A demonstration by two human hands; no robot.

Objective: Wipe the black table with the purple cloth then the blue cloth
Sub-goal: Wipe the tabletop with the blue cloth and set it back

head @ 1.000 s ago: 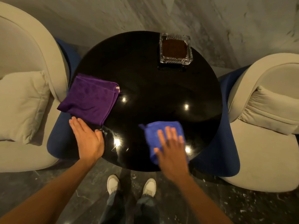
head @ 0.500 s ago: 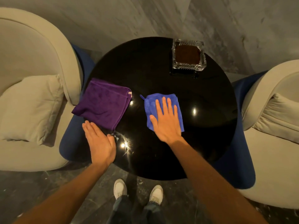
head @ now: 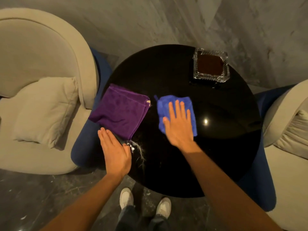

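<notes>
Blue cloth [head: 175, 104] mid-desk under flat right hand [head: 179, 126], grip wide, fingers spread; purple cloth [head: 119, 111] folded at left edge of black desk [head: 216, 155], left hand [head: 115, 151] flat beside it, grip wide; glass ashtray [head: 210, 65] at far side

round glossy black table [head: 216, 147]: its base is hidden under the top — the left rim is covered by the folded purple terry cloth [head: 120, 112] and the flat left hand [head: 115, 152].
small blue microfibre cloth [head: 168, 104]: its middle and near edge lie hidden under the spread right hand [head: 180, 129].
cream upholstered armchair on the right [head: 286, 147]: cut off by the right edge.
square clear glass ashtray [head: 210, 65]: dark brown filling — too dim to tell what it is.
forearms: both cut off at the bottom edge.
</notes>
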